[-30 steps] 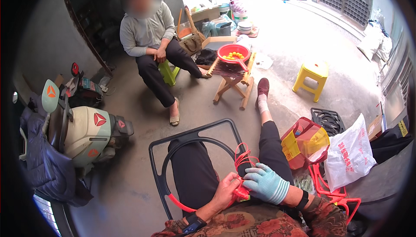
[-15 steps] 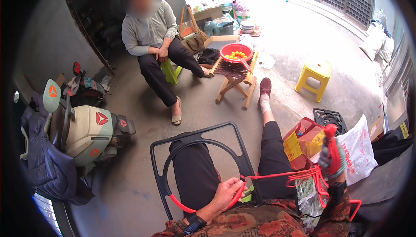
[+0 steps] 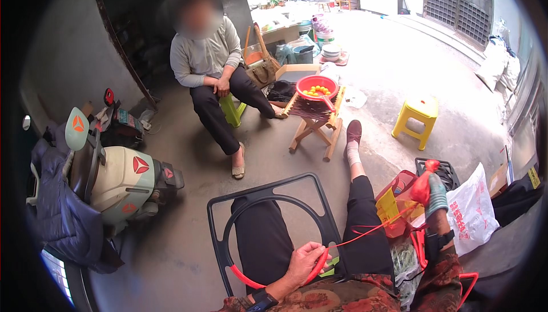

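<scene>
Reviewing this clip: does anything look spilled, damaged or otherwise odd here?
Nothing looks plainly spilled or damaged. The one mild oddity is the mismatched hands: the right hand, gripping a red bundle, wears a glove, while the left hand, on the red section of the black frame, is bare.

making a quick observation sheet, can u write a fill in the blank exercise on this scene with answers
1. The bare hand holding the red part of the black frame is the person's ____ one.
2. The thin cord running toward the gloved hand is coloured ____.
3. The unoccupied stool on the right is coloured ____.
4. The basin sits on a folding stand whose legs are made of ____.

Answers: left; red; yellow; wood
</scene>
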The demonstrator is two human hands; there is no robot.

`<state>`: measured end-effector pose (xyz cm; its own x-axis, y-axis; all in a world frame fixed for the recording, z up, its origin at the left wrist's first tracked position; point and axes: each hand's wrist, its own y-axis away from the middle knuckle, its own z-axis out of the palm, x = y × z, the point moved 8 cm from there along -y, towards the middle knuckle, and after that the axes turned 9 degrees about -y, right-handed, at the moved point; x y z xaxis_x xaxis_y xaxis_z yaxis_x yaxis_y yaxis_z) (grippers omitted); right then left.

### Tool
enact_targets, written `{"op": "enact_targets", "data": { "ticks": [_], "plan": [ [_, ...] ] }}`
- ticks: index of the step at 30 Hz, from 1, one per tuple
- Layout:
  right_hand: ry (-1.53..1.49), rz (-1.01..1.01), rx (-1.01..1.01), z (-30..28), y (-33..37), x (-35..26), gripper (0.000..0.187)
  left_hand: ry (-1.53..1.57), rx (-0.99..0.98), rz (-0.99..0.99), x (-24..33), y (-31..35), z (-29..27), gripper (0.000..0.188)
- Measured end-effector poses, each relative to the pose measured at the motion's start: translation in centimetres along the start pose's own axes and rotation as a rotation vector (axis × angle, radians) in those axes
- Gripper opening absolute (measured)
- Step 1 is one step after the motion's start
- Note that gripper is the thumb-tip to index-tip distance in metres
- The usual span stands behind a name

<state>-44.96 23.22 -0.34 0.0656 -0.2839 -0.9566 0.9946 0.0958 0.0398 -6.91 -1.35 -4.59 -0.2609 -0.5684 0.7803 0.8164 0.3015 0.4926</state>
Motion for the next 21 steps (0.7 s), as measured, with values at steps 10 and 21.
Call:
{"op": "enact_targets", "data": {
  "ticks": [10,21],
  "plan": [
    [0.995,-1.348,-1.33,29.4,27.8,-2.4,0.031,-0.49,0.232,0.315,1.5,-0.2,-1.0,0.021],
    [0.857,-1.067,-1.322,28.3,26.0,-2.6,0.036,-0.161,0.042,0.122,1.1,0.6,-0.3,0.021]
  ]
}}
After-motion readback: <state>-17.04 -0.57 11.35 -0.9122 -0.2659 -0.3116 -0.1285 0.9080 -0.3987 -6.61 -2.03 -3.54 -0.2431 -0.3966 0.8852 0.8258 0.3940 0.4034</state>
